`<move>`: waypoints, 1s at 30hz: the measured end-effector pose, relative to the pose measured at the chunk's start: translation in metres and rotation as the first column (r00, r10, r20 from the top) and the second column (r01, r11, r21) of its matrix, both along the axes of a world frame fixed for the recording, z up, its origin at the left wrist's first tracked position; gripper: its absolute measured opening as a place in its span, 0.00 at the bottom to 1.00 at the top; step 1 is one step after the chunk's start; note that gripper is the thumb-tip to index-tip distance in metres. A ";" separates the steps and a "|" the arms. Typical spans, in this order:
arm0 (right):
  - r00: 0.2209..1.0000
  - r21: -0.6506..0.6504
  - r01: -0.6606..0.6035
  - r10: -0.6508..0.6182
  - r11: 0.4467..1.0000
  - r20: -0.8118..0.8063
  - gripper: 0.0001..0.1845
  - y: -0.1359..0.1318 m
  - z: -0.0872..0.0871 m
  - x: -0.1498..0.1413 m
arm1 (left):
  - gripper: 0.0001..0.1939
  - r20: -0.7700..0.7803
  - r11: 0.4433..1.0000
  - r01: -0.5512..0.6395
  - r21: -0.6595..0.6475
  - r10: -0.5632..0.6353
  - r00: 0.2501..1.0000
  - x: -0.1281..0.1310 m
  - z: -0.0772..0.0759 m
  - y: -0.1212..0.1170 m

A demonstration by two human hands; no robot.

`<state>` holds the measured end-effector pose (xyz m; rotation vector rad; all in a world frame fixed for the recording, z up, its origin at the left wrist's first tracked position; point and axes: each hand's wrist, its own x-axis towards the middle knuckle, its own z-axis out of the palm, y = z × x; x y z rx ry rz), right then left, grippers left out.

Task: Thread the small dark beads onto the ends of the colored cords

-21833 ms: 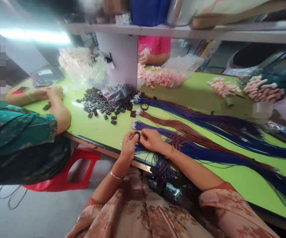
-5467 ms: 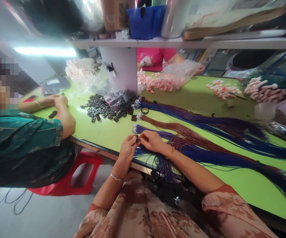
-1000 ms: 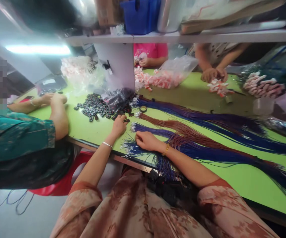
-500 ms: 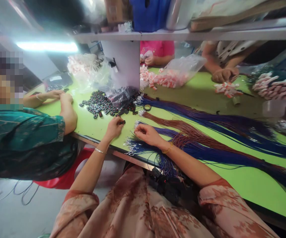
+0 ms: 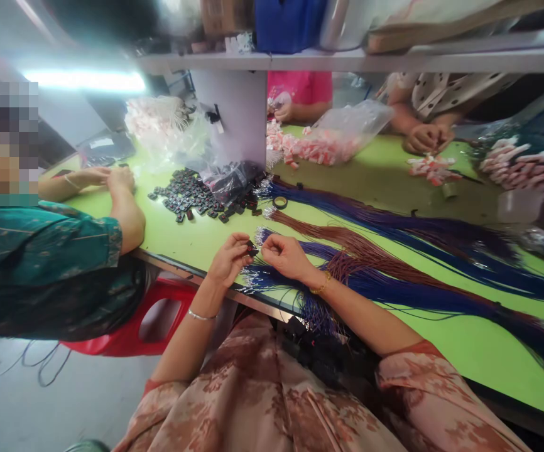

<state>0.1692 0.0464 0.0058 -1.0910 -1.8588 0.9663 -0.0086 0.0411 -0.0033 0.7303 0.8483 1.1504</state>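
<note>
Between the fingertips of my left hand is a small black plastic connector housing. My right hand is pinched closed just to the right of it, above the wires; whatever its fingertips hold is too small to make out. Beneath and beside my right hand lie bundles of blue wires with silvery crimped ends. A bundle of brown wires runs above them across the green table. Beyond my left hand spreads a pile of black housings.
A roll of black tape lies by the wire ends. Plastic bags stand against the upright panel. A co-worker in a green sleeve sits at left by a red stool. Across the table, other people's hands handle pinkish-white parts.
My left hand has come right from near the pile with the black housing, turning palm-up, and is now close to my right hand. My right hand has shifted slightly right.
</note>
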 end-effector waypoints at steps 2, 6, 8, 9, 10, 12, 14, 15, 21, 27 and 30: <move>1.000 0.020 0.019 -0.019 1.000 0.015 0.06 -0.001 0.001 0.001 | 0.10 0.067 0.998 -0.038 -0.040 0.041 0.997 0.004 -0.004 0.000; 0.997 0.019 0.044 -0.045 0.999 0.059 0.07 -0.001 0.002 0.001 | 0.09 0.100 0.997 -0.038 -0.068 0.045 0.994 0.008 -0.010 -0.002; 0.996 0.021 0.038 -0.040 0.999 0.079 0.06 -0.001 0.001 0.001 | 0.09 0.114 0.998 -0.032 -0.059 0.039 0.993 0.008 -0.011 -0.004; 0.996 0.024 0.035 -0.037 0.999 0.087 0.07 -0.001 0.001 0.000 | 0.10 0.120 0.998 -0.030 -0.054 0.037 0.992 0.009 -0.011 -0.005; 0.995 0.029 0.034 -0.037 0.999 0.093 0.07 -0.001 0.000 0.000 | 0.10 0.122 0.998 -0.027 -0.051 0.033 0.992 0.009 -0.010 -0.006; 0.994 0.037 0.034 -0.038 0.999 0.104 0.07 -0.001 0.000 -0.001 | 0.10 0.112 0.999 -0.022 -0.049 0.027 0.993 0.010 -0.009 -0.006; 0.993 0.045 0.034 -0.039 0.998 0.116 0.07 -0.002 0.000 -0.001 | 0.10 0.094 0.999 -0.019 -0.046 0.023 0.995 0.010 -0.009 -0.007; 0.992 0.049 0.033 -0.039 0.998 0.122 0.07 -0.002 0.000 -0.001 | 0.10 0.088 0.999 -0.017 -0.042 0.021 0.996 0.010 -0.009 -0.007; 0.988 0.082 0.026 -0.038 0.996 0.149 0.08 -0.005 0.002 -0.003 | 0.14 0.041 0.998 -0.059 -0.006 0.060 0.997 0.013 -0.012 -0.010; 0.981 0.118 -0.038 0.015 0.992 0.193 0.08 -0.003 -0.003 -0.001 | 0.17 -0.058 0.972 -0.219 0.081 0.224 0.973 0.027 -0.015 -0.017; 0.972 0.106 -0.110 0.084 0.988 0.220 0.07 -0.002 -0.004 0.000 | 0.17 -0.066 0.964 -0.257 0.070 0.261 0.963 0.029 -0.016 -0.019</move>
